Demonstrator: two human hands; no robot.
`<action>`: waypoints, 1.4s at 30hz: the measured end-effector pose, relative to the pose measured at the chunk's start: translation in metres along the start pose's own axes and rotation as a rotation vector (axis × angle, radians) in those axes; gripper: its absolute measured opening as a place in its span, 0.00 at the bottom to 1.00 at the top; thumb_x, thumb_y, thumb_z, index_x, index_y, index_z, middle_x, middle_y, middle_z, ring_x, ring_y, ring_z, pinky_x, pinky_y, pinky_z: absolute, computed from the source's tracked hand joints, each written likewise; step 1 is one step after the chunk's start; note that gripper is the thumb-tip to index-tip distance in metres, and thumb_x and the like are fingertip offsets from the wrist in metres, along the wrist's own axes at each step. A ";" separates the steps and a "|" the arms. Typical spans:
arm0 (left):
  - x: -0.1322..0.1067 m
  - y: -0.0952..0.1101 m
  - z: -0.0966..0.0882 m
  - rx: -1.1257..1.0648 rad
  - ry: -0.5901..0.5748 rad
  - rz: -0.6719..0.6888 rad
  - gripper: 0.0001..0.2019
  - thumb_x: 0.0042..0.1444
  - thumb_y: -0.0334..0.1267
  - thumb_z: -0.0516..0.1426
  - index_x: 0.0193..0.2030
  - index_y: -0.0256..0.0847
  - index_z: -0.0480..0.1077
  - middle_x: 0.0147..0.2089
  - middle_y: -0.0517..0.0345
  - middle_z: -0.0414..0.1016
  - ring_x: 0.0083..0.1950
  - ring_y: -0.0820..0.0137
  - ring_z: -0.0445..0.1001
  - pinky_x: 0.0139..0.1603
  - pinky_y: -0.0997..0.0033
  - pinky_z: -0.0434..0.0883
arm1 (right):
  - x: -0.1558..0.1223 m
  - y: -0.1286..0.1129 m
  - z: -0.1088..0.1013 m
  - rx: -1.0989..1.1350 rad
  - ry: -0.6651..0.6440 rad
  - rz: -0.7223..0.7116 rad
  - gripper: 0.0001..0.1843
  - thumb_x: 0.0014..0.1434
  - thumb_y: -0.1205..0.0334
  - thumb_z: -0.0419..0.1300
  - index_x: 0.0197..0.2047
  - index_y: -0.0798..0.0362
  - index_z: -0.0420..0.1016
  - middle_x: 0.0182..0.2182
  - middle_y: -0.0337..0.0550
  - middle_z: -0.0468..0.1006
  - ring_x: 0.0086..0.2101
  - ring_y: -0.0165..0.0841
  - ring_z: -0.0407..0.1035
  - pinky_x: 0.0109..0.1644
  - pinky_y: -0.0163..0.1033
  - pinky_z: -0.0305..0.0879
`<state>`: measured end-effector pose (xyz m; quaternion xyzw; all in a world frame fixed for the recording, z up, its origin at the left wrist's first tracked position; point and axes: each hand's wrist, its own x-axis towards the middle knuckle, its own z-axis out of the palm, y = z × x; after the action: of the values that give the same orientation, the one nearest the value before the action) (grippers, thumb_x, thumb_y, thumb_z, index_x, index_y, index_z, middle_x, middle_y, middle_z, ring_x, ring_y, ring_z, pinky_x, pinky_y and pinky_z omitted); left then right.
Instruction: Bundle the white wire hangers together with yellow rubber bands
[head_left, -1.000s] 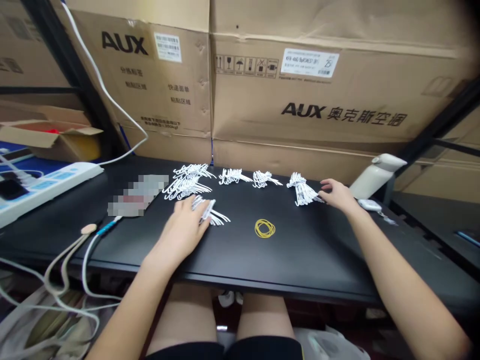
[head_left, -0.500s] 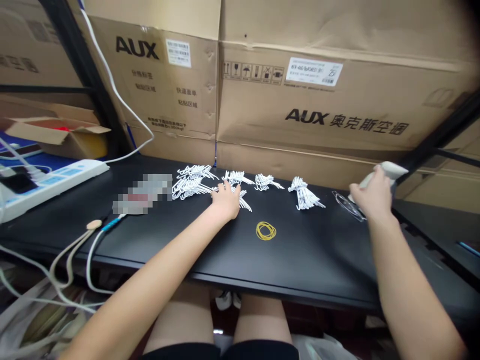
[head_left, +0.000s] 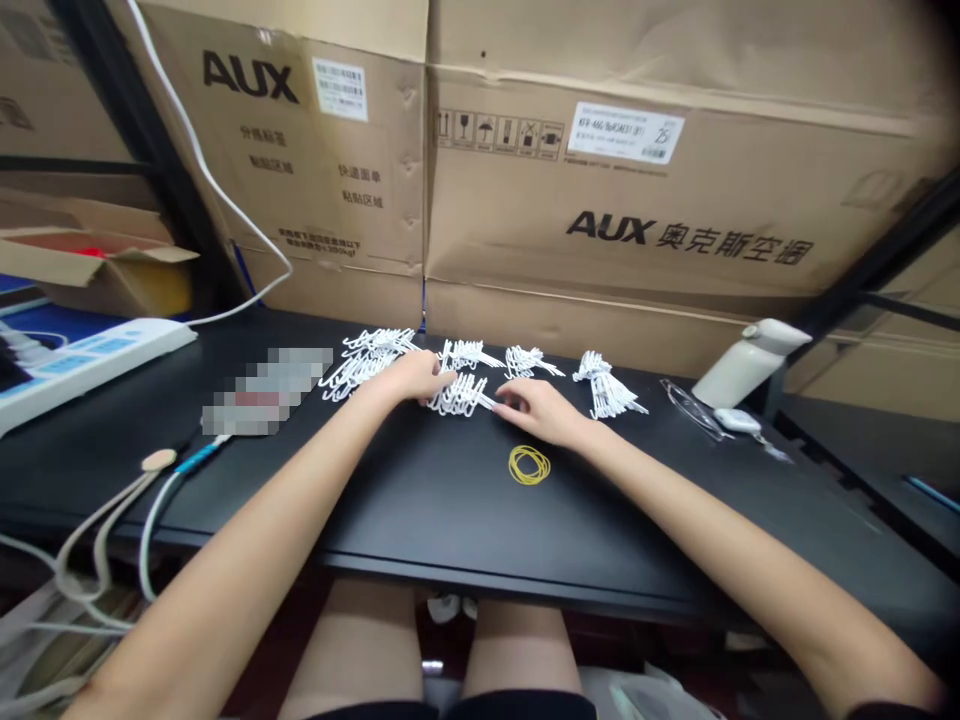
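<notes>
Bundles of thin white wire hooks lie in a row on the black table (head_left: 450,500). My left hand (head_left: 409,378) is at the left end of the near hook bundle (head_left: 459,396), its fingers bent and partly hidden from me. At that bundle's stem ends is my right hand (head_left: 546,408), thumb and forefinger curved and apart. Beside my left wrist lies a larger heap of white hooks (head_left: 352,368). Behind are two smaller bundles (head_left: 466,353) (head_left: 527,361), and a fanned one (head_left: 609,388) lies to the right. Yellow rubber bands (head_left: 529,465) lie in front of my right hand.
A pale bottle (head_left: 742,365) leans at the right, near glasses (head_left: 694,410) and a small white case (head_left: 737,421). Large cardboard boxes (head_left: 600,260) stand behind the table. On the left are a power strip (head_left: 97,375), white cables (head_left: 154,520) and an open carton (head_left: 112,265).
My right hand has let go of the pale bottle and moved left to the near hook bundle. My left hand has shifted left, to that bundle's other end.
</notes>
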<state>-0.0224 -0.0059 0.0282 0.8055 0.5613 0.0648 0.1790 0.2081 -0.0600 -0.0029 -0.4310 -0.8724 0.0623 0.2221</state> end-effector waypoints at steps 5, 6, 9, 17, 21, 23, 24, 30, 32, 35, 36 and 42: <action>0.001 -0.005 0.008 -0.099 0.212 0.028 0.23 0.54 0.56 0.50 0.41 0.37 0.70 0.25 0.56 0.76 0.27 0.65 0.76 0.32 0.69 0.68 | 0.025 0.009 0.012 0.087 -0.010 -0.032 0.10 0.59 0.59 0.56 0.35 0.56 0.74 0.32 0.43 0.72 0.27 0.27 0.63 0.35 0.35 0.61; 0.000 -0.005 0.009 -0.085 0.335 0.050 0.22 0.53 0.56 0.51 0.40 0.37 0.70 0.26 0.55 0.77 0.30 0.64 0.76 0.35 0.67 0.69 | 0.027 0.011 0.014 0.126 -0.005 -0.017 0.09 0.59 0.59 0.56 0.34 0.56 0.74 0.32 0.43 0.72 0.26 0.27 0.63 0.34 0.35 0.61; -0.004 0.000 0.014 -0.130 0.532 0.271 0.19 0.55 0.53 0.53 0.43 0.39 0.70 0.35 0.55 0.78 0.39 0.64 0.75 0.41 0.66 0.69 | 0.028 0.017 0.017 0.271 -0.019 0.073 0.10 0.58 0.59 0.56 0.35 0.56 0.75 0.30 0.42 0.73 0.25 0.27 0.62 0.32 0.34 0.61; -0.007 0.010 0.035 -0.060 0.342 0.610 0.15 0.61 0.42 0.50 0.45 0.39 0.75 0.46 0.52 0.78 0.49 0.64 0.73 0.53 0.63 0.67 | 0.025 0.030 0.006 0.599 -0.198 0.228 0.15 0.52 0.52 0.60 0.33 0.57 0.75 0.24 0.39 0.72 0.24 0.27 0.63 0.29 0.34 0.61; -0.005 0.007 0.040 -0.099 0.352 0.586 0.15 0.61 0.42 0.50 0.47 0.41 0.75 0.50 0.54 0.77 0.51 0.64 0.72 0.55 0.62 0.66 | 0.021 0.033 0.003 0.612 -0.268 0.300 0.16 0.52 0.50 0.59 0.33 0.56 0.73 0.23 0.37 0.70 0.22 0.26 0.62 0.23 0.32 0.58; -0.005 0.006 0.041 -0.096 0.361 0.588 0.16 0.61 0.41 0.50 0.48 0.42 0.75 0.51 0.54 0.76 0.52 0.64 0.72 0.55 0.62 0.67 | 0.020 0.035 0.001 0.622 -0.299 0.302 0.16 0.52 0.49 0.60 0.32 0.56 0.72 0.22 0.37 0.70 0.22 0.27 0.63 0.22 0.32 0.59; -0.005 0.006 0.041 -0.095 0.366 0.589 0.16 0.61 0.41 0.50 0.47 0.42 0.75 0.50 0.53 0.76 0.51 0.64 0.72 0.55 0.62 0.67 | 0.020 0.036 0.001 0.626 -0.314 0.295 0.17 0.52 0.49 0.60 0.32 0.56 0.72 0.23 0.38 0.70 0.22 0.27 0.64 0.22 0.32 0.60; -0.004 0.006 0.044 -0.069 0.395 0.575 0.16 0.61 0.43 0.50 0.42 0.41 0.77 0.48 0.52 0.77 0.49 0.63 0.72 0.53 0.61 0.67 | 0.018 0.034 -0.010 0.549 -0.374 0.251 0.16 0.54 0.49 0.58 0.31 0.55 0.70 0.24 0.39 0.71 0.24 0.29 0.65 0.23 0.33 0.63; -0.004 0.007 0.044 -0.064 0.413 0.587 0.16 0.62 0.43 0.49 0.45 0.41 0.77 0.49 0.52 0.76 0.50 0.63 0.71 0.54 0.61 0.66 | 0.016 0.029 -0.014 0.458 -0.363 0.211 0.14 0.56 0.51 0.57 0.31 0.55 0.70 0.24 0.40 0.72 0.24 0.30 0.66 0.24 0.34 0.63; -0.005 0.008 0.044 -0.061 0.426 0.628 0.17 0.62 0.43 0.49 0.49 0.42 0.75 0.51 0.52 0.75 0.52 0.63 0.70 0.55 0.61 0.65 | 0.015 0.022 -0.017 0.346 -0.314 0.147 0.11 0.58 0.56 0.54 0.32 0.55 0.71 0.24 0.40 0.73 0.25 0.30 0.66 0.28 0.35 0.62; -0.006 0.008 0.044 -0.055 0.422 0.637 0.17 0.62 0.44 0.49 0.49 0.42 0.75 0.51 0.52 0.75 0.52 0.63 0.70 0.55 0.60 0.65 | 0.015 0.021 -0.017 0.318 -0.299 0.129 0.10 0.58 0.58 0.54 0.32 0.55 0.71 0.23 0.39 0.73 0.25 0.29 0.66 0.30 0.35 0.62; -0.007 0.008 0.044 -0.019 0.397 0.619 0.16 0.62 0.44 0.49 0.42 0.41 0.77 0.48 0.52 0.76 0.49 0.63 0.71 0.52 0.61 0.66 | 0.015 0.032 -0.026 -0.002 -0.297 0.047 0.06 0.56 0.67 0.55 0.29 0.54 0.71 0.27 0.42 0.75 0.28 0.32 0.66 0.34 0.37 0.59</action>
<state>-0.0047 -0.0241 -0.0089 0.9073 0.3140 0.2760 0.0459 0.2352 -0.0307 0.0157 -0.4374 -0.8854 0.1298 0.0884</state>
